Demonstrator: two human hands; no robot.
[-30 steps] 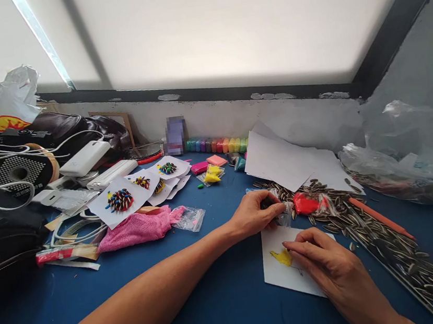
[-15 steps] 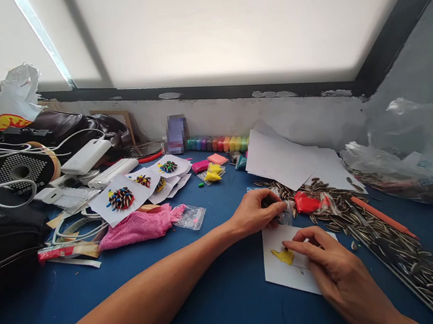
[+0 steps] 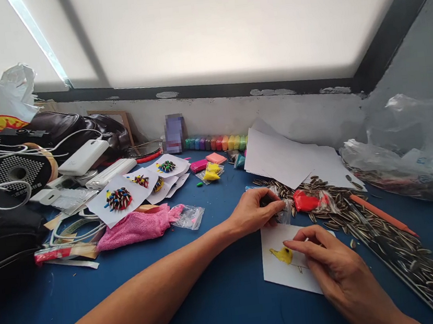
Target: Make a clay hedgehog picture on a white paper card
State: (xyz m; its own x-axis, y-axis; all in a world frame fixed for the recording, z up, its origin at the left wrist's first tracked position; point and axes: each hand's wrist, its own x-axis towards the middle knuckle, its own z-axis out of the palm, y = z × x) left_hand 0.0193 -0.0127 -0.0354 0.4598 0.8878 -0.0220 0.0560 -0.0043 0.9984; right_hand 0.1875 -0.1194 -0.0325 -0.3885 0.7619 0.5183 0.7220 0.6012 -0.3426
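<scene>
Your right hand (image 3: 333,260) has shifted only slightly since the earlier frame, and the dark spot (image 3: 287,251) beside its fingertips shows more plainly on the yellow shape (image 3: 280,255). That shape lies on the white card (image 3: 274,274), on the blue table (image 3: 222,308). Your right fingers are bent; you can't tell here whether they grip anything. Your left hand (image 3: 255,212) pinches a clear bag (image 3: 285,216). The yellow looks like soft, light clay that should dent easily, so take the stiffer card by its edges.
</scene>
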